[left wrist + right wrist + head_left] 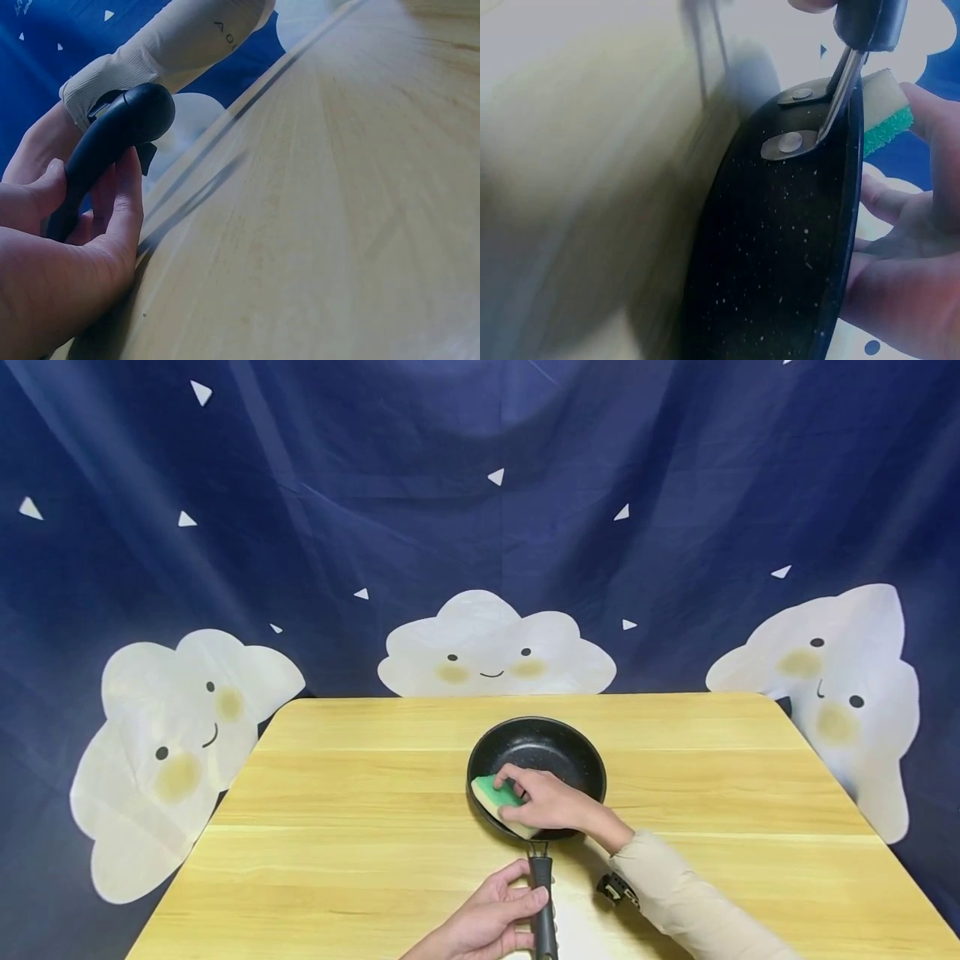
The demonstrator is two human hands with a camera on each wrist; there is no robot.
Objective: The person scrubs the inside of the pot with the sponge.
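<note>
A black frying pan [573, 756] is at the middle of the table, with its handle [543, 906] toward me. My left hand [491, 914] grips that handle, thumb on top and fingers beneath; the left wrist view shows the rounded handle end past the fingers. Inside the pan, at its near left, my right hand [555, 800] holds a sponge [498, 797] with a green scouring side and a pale yellow side. In the right wrist view the speckled outer wall of the pan [772, 247] hides part of the sponge [885, 112] and some fingertips.
The pan stands on a light wooden table [337, 810] with rounded far corners. Behind the table hangs a dark blue curtain [420, 510] printed with white clouds. A dark device [618, 888] shows at the right sleeve's underside.
</note>
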